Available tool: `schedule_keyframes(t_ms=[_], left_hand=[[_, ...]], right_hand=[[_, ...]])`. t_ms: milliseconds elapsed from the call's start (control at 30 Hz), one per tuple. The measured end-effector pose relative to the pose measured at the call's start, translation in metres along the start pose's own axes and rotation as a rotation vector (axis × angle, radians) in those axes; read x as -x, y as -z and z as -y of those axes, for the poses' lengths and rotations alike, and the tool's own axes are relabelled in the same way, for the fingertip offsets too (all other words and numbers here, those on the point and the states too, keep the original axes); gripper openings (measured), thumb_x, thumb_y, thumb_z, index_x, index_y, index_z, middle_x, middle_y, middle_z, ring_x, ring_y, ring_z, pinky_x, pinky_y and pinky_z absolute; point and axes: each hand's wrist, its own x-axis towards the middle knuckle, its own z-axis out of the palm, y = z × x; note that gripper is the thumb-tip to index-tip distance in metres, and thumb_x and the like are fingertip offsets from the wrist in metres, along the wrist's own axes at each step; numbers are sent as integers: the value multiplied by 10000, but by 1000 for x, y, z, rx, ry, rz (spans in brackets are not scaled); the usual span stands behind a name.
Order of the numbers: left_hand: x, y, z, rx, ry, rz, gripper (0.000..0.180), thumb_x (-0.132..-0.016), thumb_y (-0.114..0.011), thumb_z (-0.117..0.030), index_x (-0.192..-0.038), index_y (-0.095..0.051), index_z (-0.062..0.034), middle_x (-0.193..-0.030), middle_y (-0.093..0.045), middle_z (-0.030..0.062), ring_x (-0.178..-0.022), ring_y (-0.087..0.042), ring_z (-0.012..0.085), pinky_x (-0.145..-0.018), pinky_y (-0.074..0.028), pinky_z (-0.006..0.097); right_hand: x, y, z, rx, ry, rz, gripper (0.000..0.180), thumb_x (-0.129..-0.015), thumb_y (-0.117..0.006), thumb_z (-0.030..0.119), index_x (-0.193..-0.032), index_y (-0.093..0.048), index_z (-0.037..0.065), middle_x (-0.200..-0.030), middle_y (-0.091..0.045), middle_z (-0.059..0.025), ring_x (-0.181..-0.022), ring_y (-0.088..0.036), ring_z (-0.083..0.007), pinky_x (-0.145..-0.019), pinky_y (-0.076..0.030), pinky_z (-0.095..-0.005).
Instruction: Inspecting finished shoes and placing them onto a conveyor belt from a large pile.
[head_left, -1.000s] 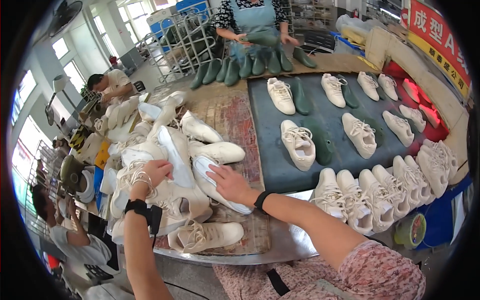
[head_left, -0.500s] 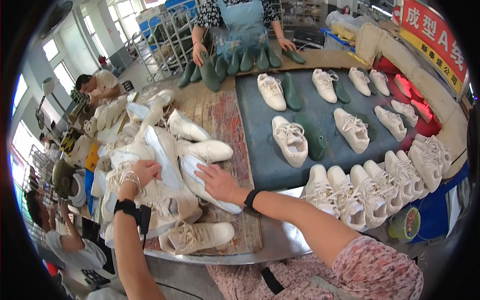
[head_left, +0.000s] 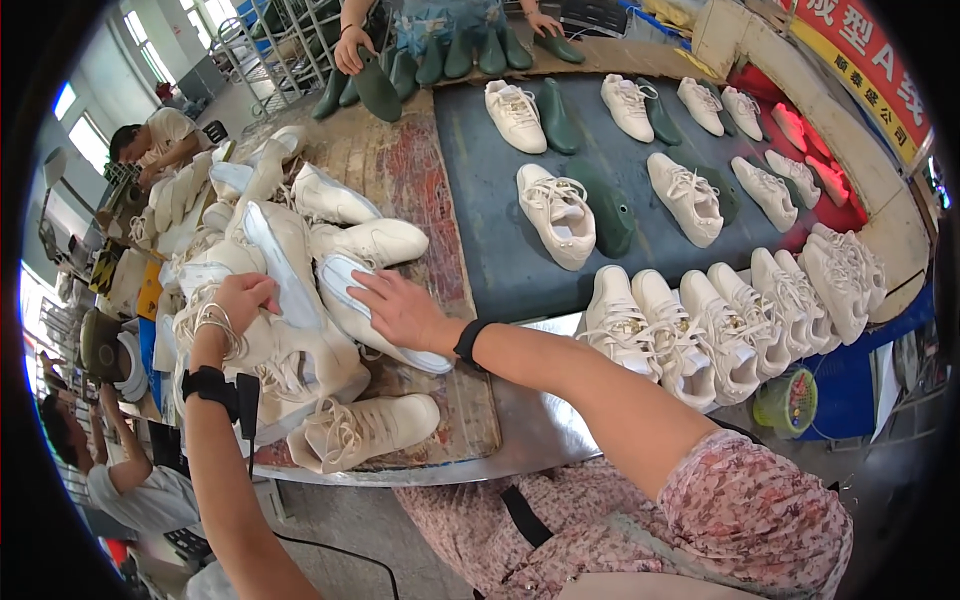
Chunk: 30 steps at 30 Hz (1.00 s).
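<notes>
Head camera view had my right hand [head_left: 398, 308] open, its fingers spread and resting on an upturned cream shoe [head_left: 345, 312], whose pale blue sole faced up; one end of the shoe showed beyond my fingertips and the other came out below my wrist. My left hand [head_left: 247, 297] was to the left of that shoe, over the heap of shoes [head_left: 295, 355], with the fingers curled in; I could not tell whether they gripped anything. Beside those fingers another shoe [head_left: 270, 250] lay with its pale sole showing. To the right of the shoe under my hand, a bare strip of the worn board [head_left: 440, 275] ran up to the dark surface [head_left: 480, 220], and the board was open farther off too, toward a co-worker's hand [head_left: 352, 50]. Nearer me, a laced shoe [head_left: 385, 428] lay close to the metal edge [head_left: 535, 430] of the table. A row of shoes [head_left: 690, 330] crowded the near side of the dark surface, while the shoes and green forms [head_left: 605, 205] on it stood in spaced pairs with gaps between. At the upper right, a red and yellow sign [head_left: 870, 70] carried large white characters on the red and smaller dark ones on the yellow, partly cut off by the picture's edge.
</notes>
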Motion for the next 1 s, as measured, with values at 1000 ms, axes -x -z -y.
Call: schedule_keyframes(t_ms=[1000], left_hand=[[-25, -6, 21, -288, 22, -63, 238, -765, -530, -182, -707, -752, -116, -804, -714, 68, -737, -675, 245, -676, -536, 385]], right_hand=[[-3, 5, 12, -36, 4, 196, 477, -852, -411, 22, -1325, -469, 57, -1399, -432, -136, -1267, -416, -326, -1048, -339, -393]])
